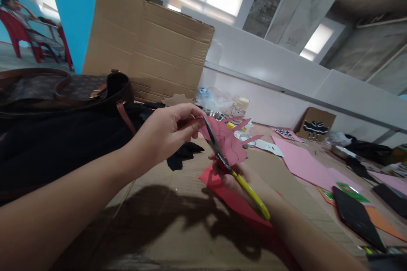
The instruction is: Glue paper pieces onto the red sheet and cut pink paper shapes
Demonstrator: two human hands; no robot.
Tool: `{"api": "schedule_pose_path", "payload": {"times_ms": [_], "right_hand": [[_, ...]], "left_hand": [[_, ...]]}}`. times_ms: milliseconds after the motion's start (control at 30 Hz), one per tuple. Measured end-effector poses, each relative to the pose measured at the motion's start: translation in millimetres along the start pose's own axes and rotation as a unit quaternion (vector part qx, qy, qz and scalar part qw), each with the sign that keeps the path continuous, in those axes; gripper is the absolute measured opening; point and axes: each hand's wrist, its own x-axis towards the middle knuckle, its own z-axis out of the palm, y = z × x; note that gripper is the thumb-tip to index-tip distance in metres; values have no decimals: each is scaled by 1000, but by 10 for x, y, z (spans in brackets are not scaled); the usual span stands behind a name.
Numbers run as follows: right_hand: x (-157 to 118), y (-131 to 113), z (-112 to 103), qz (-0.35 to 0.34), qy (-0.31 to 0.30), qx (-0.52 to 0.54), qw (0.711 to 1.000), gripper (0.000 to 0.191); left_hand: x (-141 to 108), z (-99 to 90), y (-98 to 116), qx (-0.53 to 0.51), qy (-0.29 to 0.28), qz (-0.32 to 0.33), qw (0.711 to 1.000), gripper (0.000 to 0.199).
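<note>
Pink paper (230, 146) with curved drawn lines and narrow cut strips is held up in the middle of the view. My left hand (170, 133) pinches its left edge between thumb and fingers. Scissors (251, 194) with yellow handles have their blades parted at the paper, the tips close to my left fingertips. My right hand (233, 178) is closed around the scissors below the paper. Red paper (229, 194) lies beneath my right hand and forearm on the cardboard-covered table (149, 228).
A brown handbag (63, 89) and black cloth (70, 148) are at left, before an upright cardboard sheet (152, 42). Pink sheets (302, 161), a black tablet-like object (358, 218) and a jar (240, 108) are farther right and back. A person (28, 25) sits far left.
</note>
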Motion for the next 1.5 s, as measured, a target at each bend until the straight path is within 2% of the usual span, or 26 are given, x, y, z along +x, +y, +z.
{"api": "schedule_pose_path", "payload": {"times_ms": [200, 567, 767, 1033, 1333, 1500], "right_hand": [[-6, -93, -16, 6, -13, -7, 1000, 53], [-10, 27, 1, 4, -6, -7, 1000, 32], [-8, -40, 1, 15, -3, -12, 1000, 34], [-7, 21, -14, -1, 2, -16, 1000, 34], [16, -41, -20, 1, -14, -17, 1000, 57], [12, -72, -24, 0, -16, -26, 1000, 50]], "left_hand": [[6, 2, 19, 5, 0, -8, 1000, 19], [14, -15, 41, 0, -5, -20, 1000, 19], [18, -19, 69, -3, -9, -20, 1000, 17], [23, -18, 71, 7, -6, -24, 1000, 17], [22, -13, 64, 2, -3, -22, 1000, 17], [18, -11, 63, 3, -4, -25, 1000, 18]]}}
